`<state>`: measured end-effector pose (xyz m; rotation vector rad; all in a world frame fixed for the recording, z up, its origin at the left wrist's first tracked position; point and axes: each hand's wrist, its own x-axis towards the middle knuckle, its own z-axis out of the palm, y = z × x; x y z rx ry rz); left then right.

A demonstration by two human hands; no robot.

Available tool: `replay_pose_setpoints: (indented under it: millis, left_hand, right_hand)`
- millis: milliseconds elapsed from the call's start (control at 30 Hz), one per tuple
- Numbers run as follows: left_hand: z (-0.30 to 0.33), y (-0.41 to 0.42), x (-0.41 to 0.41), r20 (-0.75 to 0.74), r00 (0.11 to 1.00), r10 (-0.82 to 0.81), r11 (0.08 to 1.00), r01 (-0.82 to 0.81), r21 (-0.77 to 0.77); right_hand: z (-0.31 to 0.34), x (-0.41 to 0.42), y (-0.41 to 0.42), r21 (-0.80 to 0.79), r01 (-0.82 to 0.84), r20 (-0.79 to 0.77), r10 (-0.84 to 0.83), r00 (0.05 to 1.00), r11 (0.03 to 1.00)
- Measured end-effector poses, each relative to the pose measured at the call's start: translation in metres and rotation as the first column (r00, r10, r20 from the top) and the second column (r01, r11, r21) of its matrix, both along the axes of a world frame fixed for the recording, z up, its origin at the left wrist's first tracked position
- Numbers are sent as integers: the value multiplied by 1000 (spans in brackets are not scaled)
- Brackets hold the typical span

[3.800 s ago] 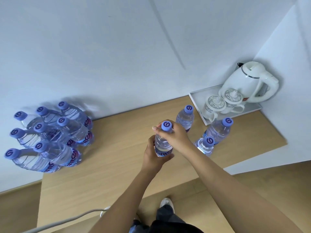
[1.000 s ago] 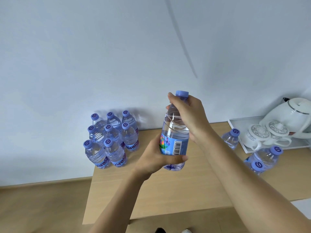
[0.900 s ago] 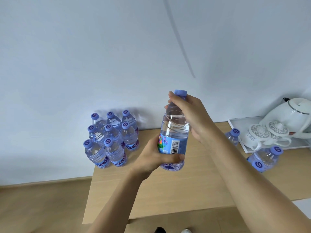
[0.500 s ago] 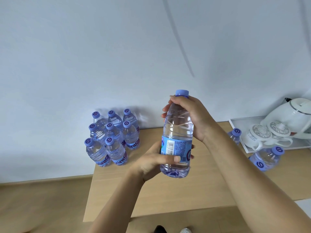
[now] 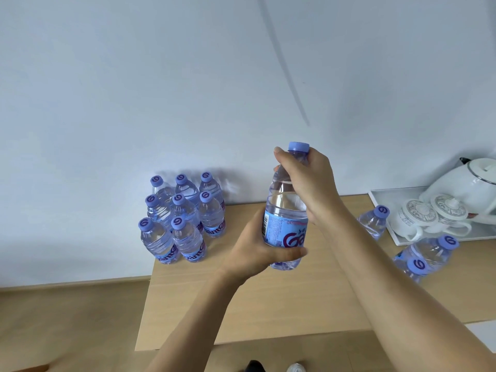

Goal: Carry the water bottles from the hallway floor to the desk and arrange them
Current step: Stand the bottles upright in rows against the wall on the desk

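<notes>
Above the worktop [image 5: 268, 304] one water bottle [image 5: 285, 210] hangs upright, left hand [image 5: 257, 248] fingers curled round its label, right hand [image 5: 308, 181] fingers wrapped at its neck; eight bottles [image 5: 179, 216] stand grouped by the wall; three loose bottles [image 5: 426, 251] near the tray [image 5: 381, 200] apparently await arranging.

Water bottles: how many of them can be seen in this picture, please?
12. One held bottle is in both hands. Eight stand in a cluster at the desk's left end by the wall. Three stand right: one beside the tray, two nearer. The arms may hide more.
</notes>
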<state>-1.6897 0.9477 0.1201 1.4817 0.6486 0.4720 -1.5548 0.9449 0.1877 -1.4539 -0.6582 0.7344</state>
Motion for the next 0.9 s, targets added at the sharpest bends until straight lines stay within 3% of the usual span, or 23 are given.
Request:
replay_pose_setpoints:
  millis: [100,200,367,500,700,800,900]
  left_hand:
    - [0,2,-4,1,1000,-1,1000,1,-29]
    - [-1,6,-11,83,995,-48,987,60,-152]
    - [-1,7,-14,233,949,-215,911,280,-303]
    - [-1,5,-12,233,945,-231,900,299,-318]
    - [5,7,-13,69,983,-172,963,182,-198]
    - [10,4,-11,41,979,-198,972,201,-124]
    - [9,0,-11,30,992,-124,988,126,-85]
  right_hand:
    - [3,8,-3,-21,-144,-51,143,988,989]
    - [6,20,-6,-42,-357,-34,356,934,933]
    - [-1,17,-8,124,-441,-296,457,839,889]
    - [-3,12,-6,116,-329,-292,349,891,937]
    - [-7,5,-3,74,-138,-159,149,976,988]
    - [-8,0,-2,65,-74,-69,79,994,995]
    - [-9,-3,0,66,-53,-51,56,997,996]
